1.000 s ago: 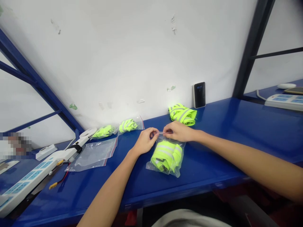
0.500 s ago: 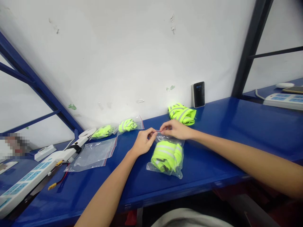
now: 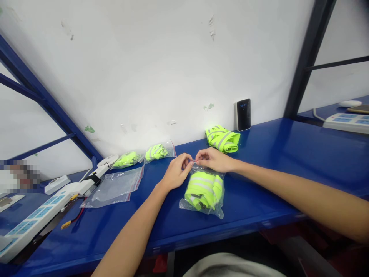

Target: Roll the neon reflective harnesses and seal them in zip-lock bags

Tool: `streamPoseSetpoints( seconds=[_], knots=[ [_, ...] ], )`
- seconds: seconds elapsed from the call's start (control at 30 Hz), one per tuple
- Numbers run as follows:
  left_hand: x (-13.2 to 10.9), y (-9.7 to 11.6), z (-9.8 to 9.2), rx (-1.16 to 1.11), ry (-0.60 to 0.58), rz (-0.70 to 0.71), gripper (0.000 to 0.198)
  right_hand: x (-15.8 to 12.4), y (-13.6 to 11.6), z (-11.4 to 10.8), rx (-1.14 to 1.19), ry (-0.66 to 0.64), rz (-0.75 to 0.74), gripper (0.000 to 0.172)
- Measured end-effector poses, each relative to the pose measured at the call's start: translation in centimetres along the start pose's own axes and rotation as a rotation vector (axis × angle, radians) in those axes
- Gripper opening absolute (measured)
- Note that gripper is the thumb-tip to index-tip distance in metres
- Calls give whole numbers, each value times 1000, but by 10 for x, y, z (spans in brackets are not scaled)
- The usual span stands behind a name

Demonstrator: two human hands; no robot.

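Note:
A clear zip bag [image 3: 204,191] with a folded neon-yellow reflective vest inside lies on the blue shelf [image 3: 259,181]. My left hand [image 3: 176,172] and my right hand [image 3: 215,159] both pinch the bag's red-lined top edge, fingertips close together at its far end. Both hands are closed on that seal strip.
An empty zip bag [image 3: 115,187] lies to the left. Two smaller bagged vests [image 3: 156,152] [image 3: 126,160] sit by the wall, and a loose folded vest [image 3: 221,138] lies behind my hands. A black device [image 3: 243,115] leans on the wall. Power strips [image 3: 34,219] [image 3: 346,122] sit at both ends.
My fingertips have drawn closer together along the bag's top edge; the bag and the other things have stayed put.

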State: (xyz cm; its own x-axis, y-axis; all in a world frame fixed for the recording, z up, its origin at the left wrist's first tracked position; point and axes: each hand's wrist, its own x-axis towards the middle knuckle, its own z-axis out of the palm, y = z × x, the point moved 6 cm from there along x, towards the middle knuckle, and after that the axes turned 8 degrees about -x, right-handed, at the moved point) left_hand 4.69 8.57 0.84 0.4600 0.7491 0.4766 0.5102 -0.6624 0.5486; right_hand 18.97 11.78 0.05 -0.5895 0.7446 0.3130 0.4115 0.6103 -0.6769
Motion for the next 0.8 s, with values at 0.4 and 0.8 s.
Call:
streamPoseSetpoints(
  seconds=[0.4,0.8],
  knots=[
    [1,6,4,20,27,101,12,0,-2,1,23,-12,-28,14],
    [0,7,1,34,47,121,12,-4,-14,1,-32,-1,-138,17]
  ],
)
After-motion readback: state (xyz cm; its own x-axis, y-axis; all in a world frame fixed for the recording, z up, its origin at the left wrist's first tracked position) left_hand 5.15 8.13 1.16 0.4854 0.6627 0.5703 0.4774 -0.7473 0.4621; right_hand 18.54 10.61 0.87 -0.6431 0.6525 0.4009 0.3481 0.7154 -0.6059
